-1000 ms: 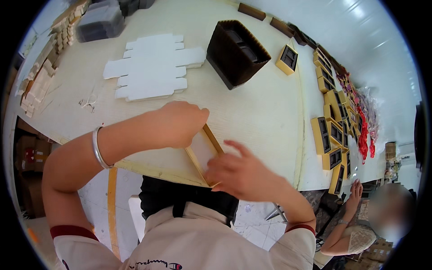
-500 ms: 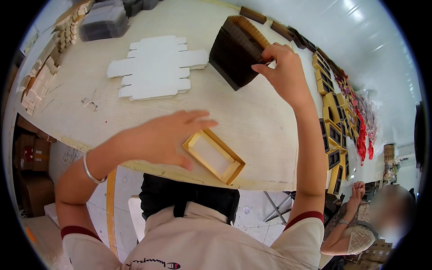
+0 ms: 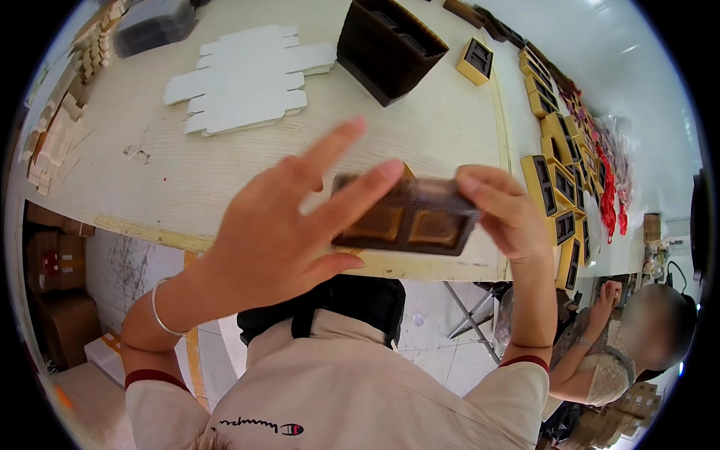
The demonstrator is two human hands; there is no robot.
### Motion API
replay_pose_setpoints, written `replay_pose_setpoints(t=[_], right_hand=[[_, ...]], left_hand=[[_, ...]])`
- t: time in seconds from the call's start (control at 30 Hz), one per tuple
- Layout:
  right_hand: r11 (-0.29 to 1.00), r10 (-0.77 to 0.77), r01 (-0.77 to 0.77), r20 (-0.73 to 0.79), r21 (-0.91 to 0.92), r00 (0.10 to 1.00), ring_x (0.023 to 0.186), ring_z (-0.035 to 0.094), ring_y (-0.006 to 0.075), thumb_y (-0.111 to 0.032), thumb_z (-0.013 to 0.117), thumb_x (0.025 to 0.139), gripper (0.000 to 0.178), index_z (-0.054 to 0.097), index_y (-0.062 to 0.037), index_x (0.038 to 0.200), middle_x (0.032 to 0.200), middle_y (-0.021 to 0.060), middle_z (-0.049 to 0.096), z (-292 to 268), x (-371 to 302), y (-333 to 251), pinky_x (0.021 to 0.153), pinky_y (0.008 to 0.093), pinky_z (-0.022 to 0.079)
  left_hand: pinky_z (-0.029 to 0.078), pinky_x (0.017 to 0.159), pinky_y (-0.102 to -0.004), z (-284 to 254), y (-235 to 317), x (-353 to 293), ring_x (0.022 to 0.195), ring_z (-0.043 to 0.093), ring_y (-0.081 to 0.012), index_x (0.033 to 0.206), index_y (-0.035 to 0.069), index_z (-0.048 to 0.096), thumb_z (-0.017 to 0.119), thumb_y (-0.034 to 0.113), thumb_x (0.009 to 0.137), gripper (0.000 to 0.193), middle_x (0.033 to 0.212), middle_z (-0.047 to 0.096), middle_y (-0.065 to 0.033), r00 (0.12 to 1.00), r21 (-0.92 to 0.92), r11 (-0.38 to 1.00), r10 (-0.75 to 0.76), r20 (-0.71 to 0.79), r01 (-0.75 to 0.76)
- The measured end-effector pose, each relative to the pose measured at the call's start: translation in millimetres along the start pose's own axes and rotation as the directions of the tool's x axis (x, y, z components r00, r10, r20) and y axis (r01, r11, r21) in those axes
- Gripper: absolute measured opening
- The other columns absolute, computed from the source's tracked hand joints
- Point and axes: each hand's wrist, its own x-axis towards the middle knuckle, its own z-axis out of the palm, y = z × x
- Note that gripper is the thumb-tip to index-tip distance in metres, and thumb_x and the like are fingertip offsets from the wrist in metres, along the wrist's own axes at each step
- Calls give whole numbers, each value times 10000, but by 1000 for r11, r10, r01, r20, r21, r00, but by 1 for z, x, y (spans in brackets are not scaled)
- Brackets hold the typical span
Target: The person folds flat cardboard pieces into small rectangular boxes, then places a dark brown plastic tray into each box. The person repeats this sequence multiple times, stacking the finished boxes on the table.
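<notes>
A dark brown plastic tray insert (image 3: pixel 439 225) with recessed compartments is pinched at its right end by my right hand (image 3: pixel 506 214). My left hand (image 3: pixel 281 214) is over the insert's left end, fingers spread apart; I cannot tell whether it touches. Under the insert, a gold cardboard box (image 3: pixel 408 172) is almost wholly hidden, with only a corner peeking out. Farther back stands a stack of brown tray inserts (image 3: pixel 382 60). To its left lies a pile of flat white carton blanks (image 3: pixel 244 82).
One gold box with a dark insert (image 3: pixel 476 61) sits at the back right. Several more filled gold boxes (image 3: pixel 538 184) line a surface beyond the table's right edge. Stacked grey plastic pieces (image 3: pixel 154 28) are at the far left. A co-worker (image 3: pixel 600 345) is at the lower right.
My right hand has come from the stack toward me, now with a tray insert in it. My left hand has spread its fingers over the insert. The view has shifted somewhat.
</notes>
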Motion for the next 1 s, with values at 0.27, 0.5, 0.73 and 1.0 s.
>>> replay_pose_setpoints(t=[0.27,0.5,0.73,1.0], right_hand=[[909,-289,287,40,-303,956,822,517,118,-96,562,920,189,636,-71,1092,1066,61,563,-10,25,26,724,262,444],[279,-436,485,341,-829,833,873,574,280,-29,708,767,199,628,-16,949,1138,147,513,7,19,63,818,365,496],[107,-407,572,489,-813,772,739,574,263,-115,697,792,280,562,-28,1021,833,95,562,10,17,59,619,370,467],[488,-203,174,82,-856,976,608,588,353,-114,592,872,296,497,-37,1141,641,136,595,24,27,37,585,417,462]], left_hand=[[515,638,-290,-3,9,-3,735,621,-227,1224,-18,573,744,160,732,550,951,656,-127,916,-285,874,-399,42,393],[436,573,-214,-24,10,-9,673,540,-103,1249,-19,564,764,189,754,573,950,654,-83,847,-301,818,-528,-58,489],[448,604,-264,-9,17,-10,745,590,-195,1255,-1,570,759,190,713,605,991,655,-138,896,-256,861,-442,48,439],[527,723,-366,15,27,-48,881,615,-321,1220,-41,566,798,169,655,646,1070,621,-163,980,-44,986,-153,129,160]])
